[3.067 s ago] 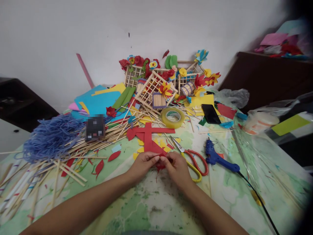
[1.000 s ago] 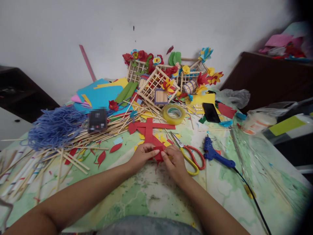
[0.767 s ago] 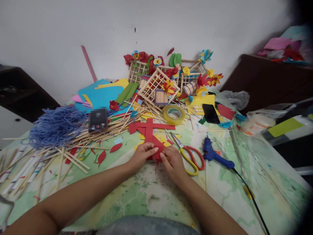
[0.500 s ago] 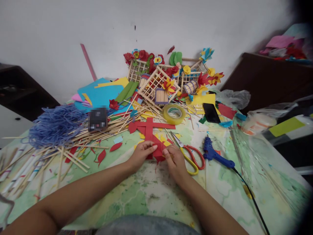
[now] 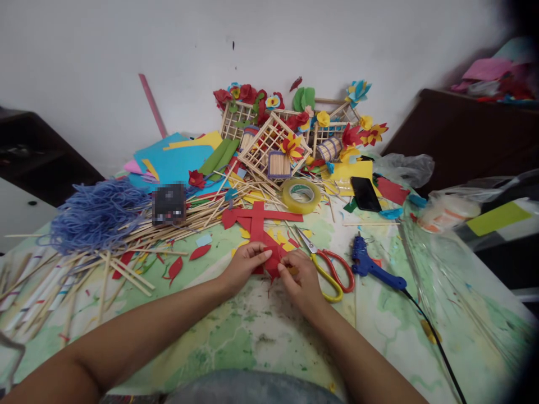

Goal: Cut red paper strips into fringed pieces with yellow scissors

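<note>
Between my two hands is a small piece of red paper (image 5: 273, 260) with a pointed lower edge. My left hand (image 5: 246, 266) pinches its left side between thumb and fingers. At the right edge, the thumb and fingertips of my right hand (image 5: 300, 279) are pressed together on the same piece. Just beyond lie crossed red paper strips (image 5: 257, 220) on the table, partly hidden by the held piece. Scissors (image 5: 327, 264) with one red and one yellow handle lie right of my right hand. Farther right rests a blue glue gun (image 5: 373, 264) with a black cord.
A roll of clear tape (image 5: 290, 203) lies beyond the strips. Thin sticks (image 5: 197, 217) and purple yarn (image 5: 95, 216) spread leftward. Stick frames (image 5: 272, 143) with paper flowers are heaped against the wall. A phone (image 5: 365, 194) and a plastic tub (image 5: 448, 212) are at the right.
My right hand's fingers have shifted slightly on the right edge of the red paper. My left hand keeps its pinch, and the view has moved a little.
</note>
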